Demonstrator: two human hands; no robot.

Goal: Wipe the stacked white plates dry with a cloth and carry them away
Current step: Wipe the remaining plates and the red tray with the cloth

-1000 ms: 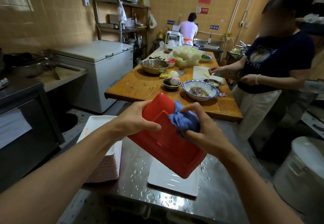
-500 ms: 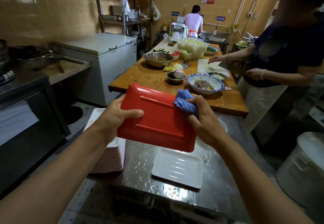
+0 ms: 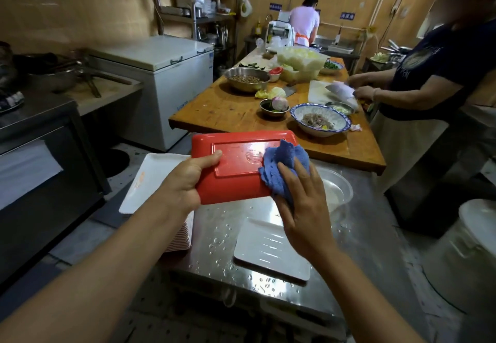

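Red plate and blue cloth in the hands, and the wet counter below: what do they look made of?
Red plate: likely melamine or hard plastic, glossy, with a moulded foot ring and a wet sheen. Blue cloth: soft nubby fabric, possibly microfibre, bunched in folds. Counter: looks like stainless steel, reflective, with water beading on it.

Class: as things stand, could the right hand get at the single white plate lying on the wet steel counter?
Probably yes: the right hand hovers just above the white plate, nothing between, but it presses the blue cloth.
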